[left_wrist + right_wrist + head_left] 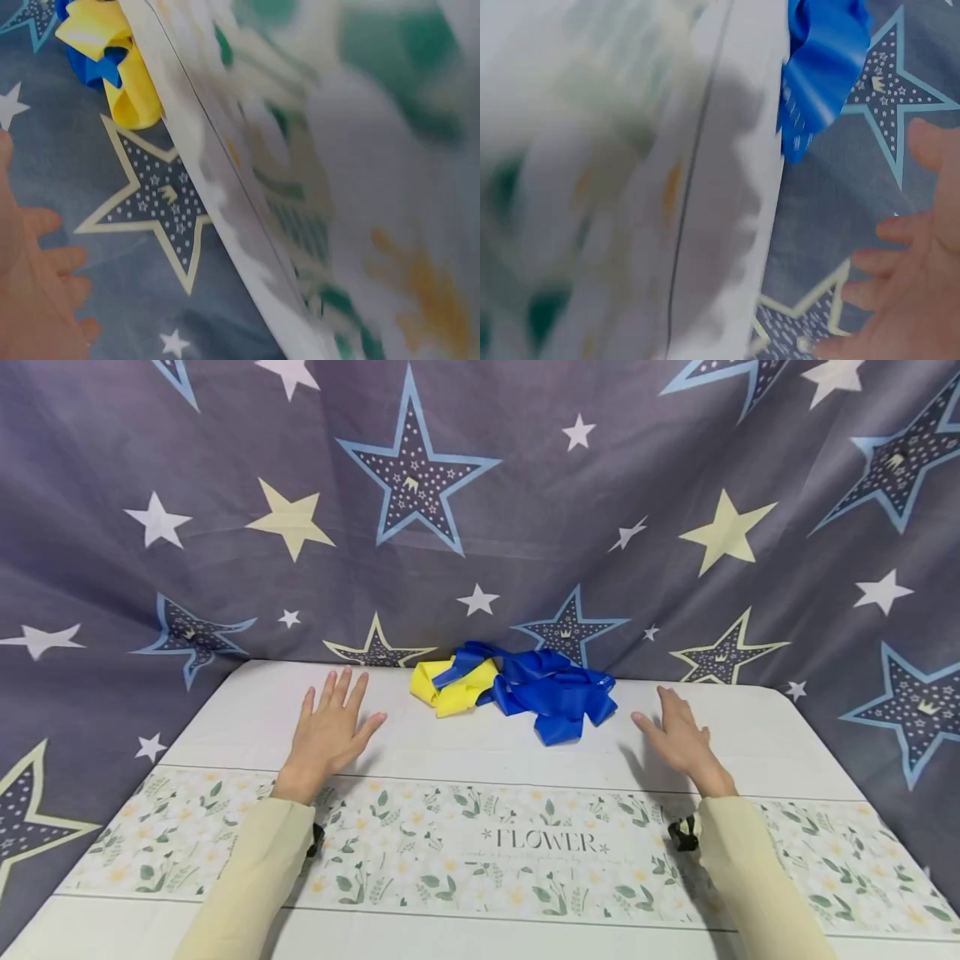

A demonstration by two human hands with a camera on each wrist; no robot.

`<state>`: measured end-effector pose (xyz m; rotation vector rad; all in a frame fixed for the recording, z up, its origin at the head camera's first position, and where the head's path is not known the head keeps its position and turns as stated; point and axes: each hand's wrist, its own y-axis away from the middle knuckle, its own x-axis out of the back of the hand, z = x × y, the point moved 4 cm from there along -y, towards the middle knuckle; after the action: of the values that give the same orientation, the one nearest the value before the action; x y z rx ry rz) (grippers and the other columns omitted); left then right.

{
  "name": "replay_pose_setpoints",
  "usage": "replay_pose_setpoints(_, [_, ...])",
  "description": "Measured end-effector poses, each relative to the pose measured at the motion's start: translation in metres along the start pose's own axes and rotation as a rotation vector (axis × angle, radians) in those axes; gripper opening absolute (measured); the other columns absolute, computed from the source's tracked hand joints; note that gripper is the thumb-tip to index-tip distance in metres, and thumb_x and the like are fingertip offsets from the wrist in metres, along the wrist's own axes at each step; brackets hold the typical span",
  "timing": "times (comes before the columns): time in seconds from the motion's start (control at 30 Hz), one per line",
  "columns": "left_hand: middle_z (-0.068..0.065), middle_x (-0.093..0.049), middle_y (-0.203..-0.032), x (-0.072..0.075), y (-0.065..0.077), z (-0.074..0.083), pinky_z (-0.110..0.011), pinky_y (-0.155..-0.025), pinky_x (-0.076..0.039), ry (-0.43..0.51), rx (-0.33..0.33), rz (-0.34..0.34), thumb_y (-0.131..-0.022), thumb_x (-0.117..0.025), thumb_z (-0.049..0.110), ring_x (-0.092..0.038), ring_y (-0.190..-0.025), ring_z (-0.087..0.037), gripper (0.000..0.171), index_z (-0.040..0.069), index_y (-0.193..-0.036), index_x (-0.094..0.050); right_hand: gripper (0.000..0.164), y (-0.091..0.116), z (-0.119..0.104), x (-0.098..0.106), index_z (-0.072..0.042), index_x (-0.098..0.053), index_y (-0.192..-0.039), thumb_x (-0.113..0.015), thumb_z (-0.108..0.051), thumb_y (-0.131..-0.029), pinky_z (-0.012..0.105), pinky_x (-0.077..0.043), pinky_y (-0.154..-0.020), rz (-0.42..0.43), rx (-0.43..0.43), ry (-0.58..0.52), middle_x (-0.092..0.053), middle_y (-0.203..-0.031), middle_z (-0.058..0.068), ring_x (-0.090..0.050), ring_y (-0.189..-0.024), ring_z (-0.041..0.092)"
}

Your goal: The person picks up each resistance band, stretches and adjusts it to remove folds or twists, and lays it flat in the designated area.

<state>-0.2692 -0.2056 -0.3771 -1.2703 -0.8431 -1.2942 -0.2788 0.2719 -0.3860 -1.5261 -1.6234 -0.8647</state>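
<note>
A loose heap of flat bands lies at the far edge of the table, a yellow band (455,687) on the left and a blue band (558,693) on the right, partly overlapping. To the left of the heap my left hand (328,727) is held over the table with fingers straight and thumb spread, holding nothing. On the other side, my right hand (678,733) is likewise stretched out and bare, its thumb toward the blue band. Both wrist views show the fingers apart from the bands, with the yellow loops (124,67) and blue folds (821,67) near the table edge.
A white tablecloth (450,752) with a leafy floral strip and the word FLOWER (551,841) covers the table. Right behind its far edge hangs a grey curtain (525,552) printed with stars, which also runs along both sides.
</note>
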Motion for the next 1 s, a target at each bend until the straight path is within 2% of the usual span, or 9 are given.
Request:
replay_pose_setpoints(0.17, [-0.023,-0.006,-0.158,-0.004,-0.002,0.006,-0.06,-0.115,0.002,0.092,0.03,-0.069,-0.1,-0.029,0.05,0.0,-0.146,-0.04,0.071,0.005,-0.153,-0.013,0.069,-0.024,-0.004,-0.006,0.012,-0.007,-0.147,-0.04,-0.027,-0.1,0.061,-0.018,-0.112,-0.049,-0.034,-0.163,-0.011,-0.149,0.039,-0.017,-0.136,0.055])
replay_pose_setpoints(0.27, [-0.022,-0.005,-0.158,-0.005,-0.003,0.012,-0.06,-0.115,0.002,0.14,0.021,-0.087,-0.101,-0.027,0.051,0.001,-0.146,-0.04,0.071,0.005,-0.153,-0.012,0.063,-0.036,-0.002,-0.007,0.012,-0.012,-0.147,-0.038,-0.022,-0.1,0.058,-0.022,-0.112,-0.036,-0.086,-0.2,-0.018,-0.149,0.037,-0.023,-0.135,0.053])
replay_pose_setpoints(0.47, [-0.023,-0.006,-0.158,-0.008,-0.005,0.024,-0.061,-0.115,-0.001,0.218,0.015,-0.112,-0.102,-0.027,0.046,-0.002,-0.146,-0.04,0.067,0.003,-0.152,-0.014,0.055,-0.064,0.0,-0.009,0.013,-0.021,-0.144,-0.036,-0.018,-0.1,0.054,-0.024,-0.113,-0.001,-0.125,-0.26,-0.028,-0.147,0.034,-0.026,-0.137,0.047])
replay_pose_setpoints(0.57, [-0.024,-0.007,-0.158,-0.01,-0.006,0.031,-0.061,-0.114,-0.003,0.256,0.021,-0.122,-0.103,-0.028,0.043,-0.003,-0.146,-0.041,0.065,0.002,-0.152,-0.015,0.056,-0.092,0.022,-0.021,0.01,-0.025,-0.144,-0.039,-0.02,-0.099,0.051,-0.025,-0.114,-0.001,-0.135,-0.31,-0.031,-0.147,0.031,-0.028,-0.138,0.044])
replay_pose_setpoints(0.6, [-0.024,-0.008,-0.158,-0.01,-0.006,0.033,-0.061,-0.115,-0.004,0.27,0.022,-0.124,-0.103,-0.029,0.042,-0.004,-0.146,-0.041,0.065,0.002,-0.152,-0.015,0.055,-0.106,0.037,-0.029,0.008,-0.031,-0.143,-0.042,-0.022,-0.098,0.046,-0.031,-0.111,0.036,-0.135,-0.325,-0.038,-0.144,0.03,-0.035,-0.135,0.041])
replay_pose_setpoints(0.7, [-0.024,-0.009,-0.157,-0.011,-0.007,0.039,-0.061,-0.114,-0.005,0.298,0.015,-0.122,-0.103,-0.03,0.041,-0.004,-0.146,-0.041,0.064,0.001,-0.151,-0.016,0.054,-0.15,0.086,-0.055,0.002,-0.044,-0.137,-0.05,-0.029,-0.093,0.034,-0.044,-0.097,0.106,-0.097,-0.356,-0.053,-0.133,0.023,-0.051,-0.119,0.031])
replay_pose_setpoints(0.77, [-0.024,-0.01,-0.157,-0.012,-0.007,0.043,-0.061,-0.115,-0.006,0.304,0.009,-0.124,-0.103,-0.03,0.041,-0.005,-0.146,-0.041,0.064,0.002,-0.151,-0.016,0.053,-0.165,0.099,-0.064,0.001,-0.047,-0.134,-0.053,-0.03,-0.092,0.028,-0.047,-0.087,0.121,-0.099,-0.371,-0.056,-0.129,0.02,-0.056,-0.111,0.025])
replay_pose_setpoints(0.83, [-0.024,-0.011,-0.157,-0.013,-0.007,0.046,-0.061,-0.115,-0.007,0.306,0.003,-0.127,-0.103,-0.029,0.042,-0.005,-0.146,-0.04,0.065,0.002,-0.151,-0.016,0.053,-0.163,0.09,-0.063,0.004,-0.044,-0.136,-0.05,-0.026,-0.093,0.031,-0.048,-0.086,0.08,-0.115,-0.376,-0.054,-0.13,0.023,-0.056,-0.109,0.027])
replay_pose_setpoints(1.0, [-0.023,-0.012,-0.157,-0.016,-0.006,0.056,-0.06,-0.115,-0.009,0.338,-0.013,-0.128,-0.103,-0.031,0.043,-0.006,-0.146,-0.039,0.065,0.001,-0.151,-0.018,0.051,-0.111,0.017,-0.035,0.014,-0.03,-0.14,-0.041,-0.01,-0.097,0.031,-0.05,-0.081,-0.048,-0.172,-0.449,-0.049,-0.127,0.031,-0.058,-0.1,0.029])
